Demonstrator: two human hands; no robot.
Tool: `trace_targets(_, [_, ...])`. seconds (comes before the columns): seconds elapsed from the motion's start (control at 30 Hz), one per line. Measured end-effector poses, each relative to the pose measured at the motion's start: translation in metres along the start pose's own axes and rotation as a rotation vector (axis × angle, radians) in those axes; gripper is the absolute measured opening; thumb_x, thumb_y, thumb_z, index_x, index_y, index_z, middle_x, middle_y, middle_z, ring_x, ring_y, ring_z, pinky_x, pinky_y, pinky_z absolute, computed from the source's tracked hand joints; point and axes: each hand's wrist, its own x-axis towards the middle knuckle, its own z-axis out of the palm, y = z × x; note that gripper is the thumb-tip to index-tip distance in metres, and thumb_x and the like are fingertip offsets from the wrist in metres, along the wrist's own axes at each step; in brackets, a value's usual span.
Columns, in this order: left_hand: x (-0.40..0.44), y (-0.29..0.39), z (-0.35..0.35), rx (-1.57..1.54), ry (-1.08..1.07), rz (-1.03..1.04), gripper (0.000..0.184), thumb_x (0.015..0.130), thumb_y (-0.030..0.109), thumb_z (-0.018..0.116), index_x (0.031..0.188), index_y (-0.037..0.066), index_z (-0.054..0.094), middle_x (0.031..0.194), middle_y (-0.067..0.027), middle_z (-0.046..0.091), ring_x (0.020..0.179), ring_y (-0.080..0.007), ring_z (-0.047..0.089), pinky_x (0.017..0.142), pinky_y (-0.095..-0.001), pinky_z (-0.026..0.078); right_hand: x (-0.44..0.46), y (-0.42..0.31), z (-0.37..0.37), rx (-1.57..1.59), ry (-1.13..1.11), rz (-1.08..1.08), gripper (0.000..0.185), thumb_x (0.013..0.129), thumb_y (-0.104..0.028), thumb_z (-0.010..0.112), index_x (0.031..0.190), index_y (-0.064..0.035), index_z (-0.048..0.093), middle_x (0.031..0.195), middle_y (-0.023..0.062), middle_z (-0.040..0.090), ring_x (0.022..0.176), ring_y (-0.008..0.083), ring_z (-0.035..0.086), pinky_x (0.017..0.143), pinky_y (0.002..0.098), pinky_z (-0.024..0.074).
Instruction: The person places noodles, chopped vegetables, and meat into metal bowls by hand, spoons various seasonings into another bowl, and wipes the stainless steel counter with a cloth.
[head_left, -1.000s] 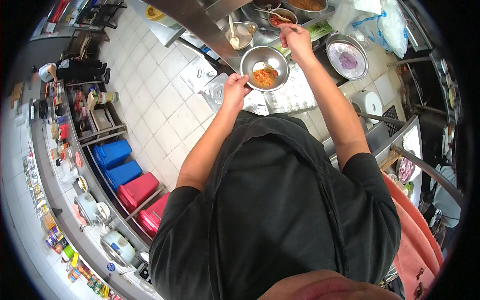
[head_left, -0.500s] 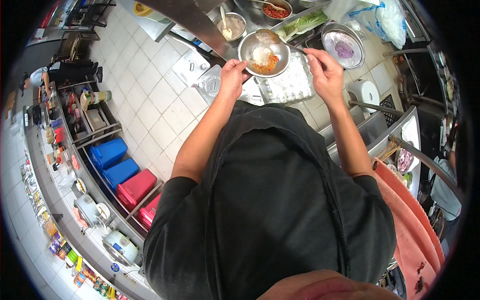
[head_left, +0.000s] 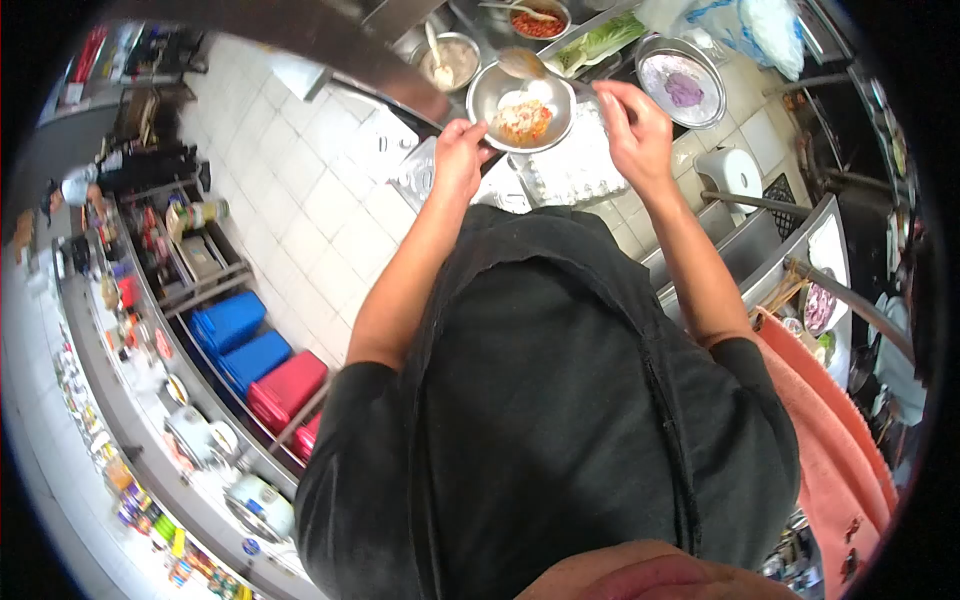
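Observation:
My left hand is closed on the near left rim of a metal bowl. Inside lie an orange-red chopped mixture and some white stuff. My right hand is closed round a handle at the bowl's right; the head of this spoon, brownish, hangs over the bowl's far rim. Just beyond the bowl on the left stands a pot of pale food with a spoon in it. Further back is a container of red chopped food.
Leafy greens lie behind the bowl. To the right stand a round pan with purple food and a white stool. Blue bins and red bins are at left. Another person stands far left.
My right hand has left the red food container and come back beside the bowl, with a spoon now showing over it. More white stuff lies in the bowl than at first.

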Motion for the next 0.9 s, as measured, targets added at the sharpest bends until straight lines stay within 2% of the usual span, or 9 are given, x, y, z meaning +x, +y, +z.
trace_targets(0.1, [0.0, -0.003, -0.004, -0.028, -0.023, 0.028, 0.014, 0.093, 0.005, 0.057, 0.084, 0.009, 0.047, 0.086, -0.0056, 0.057, 0.078, -0.0172, 0.059, 0.074, -0.0392, 0.054, 0.044, 0.01, 0.032, 0.234, 0.106, 0.127, 0.018, 0.092, -0.012, 0.061, 0.099, 0.0011, 0.069, 0.086, 0.0098, 0.071, 0.075, 0.0113, 0.064, 0.068, 0.0245, 0.0505])
trace_targets(0.13, [-0.003, -0.003, -0.003, -0.036, -0.018, 0.028, 0.015, 0.093, 0.005, 0.057, 0.083, 0.01, 0.047, 0.083, -0.0046, 0.056, 0.075, -0.0161, 0.059, 0.07, -0.0364, 0.054, 0.061, 0.015, 0.044, 0.159, 0.113, 0.04, 0.022, 0.095, -0.018, 0.059, 0.106, -0.0008, 0.068, 0.078, 0.0008, 0.065, 0.067, 0.0049, 0.055, 0.058, 0.0215, 0.0455])
trace_targets(0.23, [-0.009, -0.002, -0.002, -0.055, 0.0, 0.023, 0.017, 0.092, 0.004, 0.059, 0.08, 0.011, 0.049, 0.077, -0.0022, 0.055, 0.067, -0.0136, 0.057, 0.061, -0.0306, 0.052, 0.107, 0.019, 0.089, 0.177, 0.039, 0.099, 0.024, 0.091, -0.017, 0.06, 0.106, -0.0011, 0.068, 0.084, 0.0097, 0.071, 0.075, 0.0141, 0.066, 0.07, 0.0278, 0.0519])
trace_targets(0.3, [-0.011, -0.003, -0.006, -0.045, -0.002, 0.024, 0.018, 0.092, 0.004, 0.059, 0.079, 0.012, 0.048, 0.077, -0.0013, 0.055, 0.066, -0.0128, 0.056, 0.06, -0.0304, 0.051, 0.127, 0.021, 0.106, 0.026, 0.146, -0.121, 0.021, 0.087, -0.012, 0.053, 0.094, 0.0003, 0.069, 0.087, 0.0199, 0.069, 0.081, 0.0295, 0.068, 0.074, 0.0401, 0.0515])
trace_targets(0.37, [-0.014, -0.004, -0.015, 0.004, 0.005, 0.019, 0.019, 0.092, 0.004, 0.059, 0.078, 0.012, 0.048, 0.076, -0.0008, 0.055, 0.066, -0.0117, 0.056, 0.06, -0.03, 0.05, 0.138, 0.021, 0.12, 0.124, 0.144, 0.018, 0.022, 0.087, -0.014, 0.053, 0.096, -0.0012, 0.069, 0.089, 0.0205, 0.069, 0.083, 0.0323, 0.068, 0.075, 0.04, 0.0512])
trace_targets(0.47, [-0.026, 0.0, -0.017, 0.029, 0.005, 0.032, 0.019, 0.092, 0.003, 0.058, 0.079, 0.012, 0.047, 0.076, -0.0011, 0.055, 0.068, -0.0116, 0.056, 0.062, -0.03, 0.05, 0.155, 0.035, 0.115, 0.27, 0.297, 0.167, 0.021, 0.087, -0.016, 0.055, 0.096, -0.0027, 0.07, 0.089, 0.0208, 0.069, 0.083, 0.0321, 0.068, 0.075, 0.0398, 0.0508])
trace_targets(0.63, [-0.038, 0.002, -0.026, -0.032, 0.061, 0.018, 0.017, 0.092, 0.003, 0.058, 0.08, 0.011, 0.049, 0.079, -0.0026, 0.057, 0.068, -0.0118, 0.056, 0.065, -0.0297, 0.051, 0.169, 0.068, 0.043, 0.158, 0.544, 0.028, 0.02, 0.093, -0.018, 0.057, 0.096, -0.0011, 0.066, 0.084, 0.0105, 0.067, 0.077, 0.0159, 0.061, 0.07, 0.031, 0.0484])
trace_targets(0.67, [-0.037, -0.002, -0.035, -0.019, 0.043, 0.012, 0.017, 0.092, 0.003, 0.058, 0.08, 0.011, 0.049, 0.079, -0.0025, 0.057, 0.068, -0.0116, 0.056, 0.065, -0.0293, 0.051, 0.165, 0.058, 0.026, 0.22, 0.472, 0.184, 0.021, 0.094, -0.019, 0.055, 0.095, -0.0009, 0.066, 0.084, 0.0105, 0.067, 0.078, 0.0165, 0.061, 0.071, 0.0313, 0.0483])
trace_targets(0.9, [-0.034, -0.008, -0.029, 0.02, 0.021, -0.037, 0.016, 0.092, 0.004, 0.058, 0.08, 0.011, 0.05, 0.077, -0.0005, 0.056, 0.067, -0.0101, 0.054, 0.062, -0.0272, 0.049, 0.171, 0.093, 0.017, -0.148, 0.378, 0.273, 0.038, 0.084, -0.03, 0.064, 0.108, -0.0008, 0.064, 0.095, 0.0213, 0.068, 0.088, 0.0334, 0.066, 0.08, 0.0386, 0.0497])
